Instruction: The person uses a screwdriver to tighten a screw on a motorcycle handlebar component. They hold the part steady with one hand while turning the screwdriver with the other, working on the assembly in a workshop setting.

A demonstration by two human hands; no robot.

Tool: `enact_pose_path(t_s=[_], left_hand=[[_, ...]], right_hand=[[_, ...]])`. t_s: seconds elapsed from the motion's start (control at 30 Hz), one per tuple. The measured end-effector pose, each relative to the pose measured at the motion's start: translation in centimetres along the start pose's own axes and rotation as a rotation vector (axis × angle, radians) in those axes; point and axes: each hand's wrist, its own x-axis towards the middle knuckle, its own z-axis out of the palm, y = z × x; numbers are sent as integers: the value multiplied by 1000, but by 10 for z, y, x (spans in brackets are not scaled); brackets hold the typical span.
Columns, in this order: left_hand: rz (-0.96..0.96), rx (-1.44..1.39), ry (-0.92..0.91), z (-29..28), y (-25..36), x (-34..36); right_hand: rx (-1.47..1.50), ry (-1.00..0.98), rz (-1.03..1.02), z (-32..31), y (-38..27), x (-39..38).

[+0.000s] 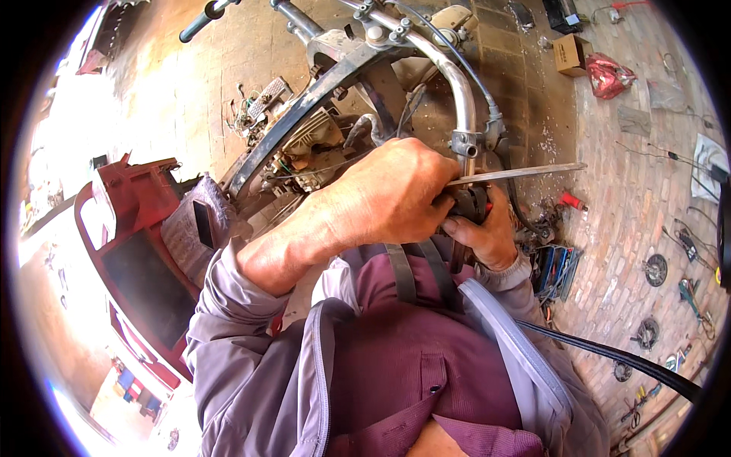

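Note:
My left hand (384, 192) reaches across from the left, with its fingers closed. A long, thin, flat metal strip (525, 174) sticks out of it to the right; its exact kind does not show. Just below, my right hand (491, 234) is wrapped round a dark control housing (470, 204) at the near end of the silver handlebar (461, 87). A bit of red shows beside its fingers. The left fingertips, close to the housing, are partly hidden. A clamp (464, 143) sits on the bar just above both hands.
The bare motorcycle frame (304, 103) and its engine (316, 137) stand ahead. At left are red body panels (133, 190) and a phone (202, 223) on a cloth. Tools (557, 270), a cardboard box (571, 55) and a red bag (609, 75) lie on the brick floor at right.

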Motion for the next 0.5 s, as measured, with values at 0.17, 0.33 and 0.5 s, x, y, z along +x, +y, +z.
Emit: enact_pose_path(t_s=[0.17,0.33,0.5], left_hand=[[-28,7,0,-3,3,0],[-153,-50,48,-3,-7,-20],[-299,-255,138,1,9,-84]], right_hand=[[-98,-24,-16,-1,-4,3],[-102,30,7,1,-13,1],[-58,24,44,4,-12,1]])
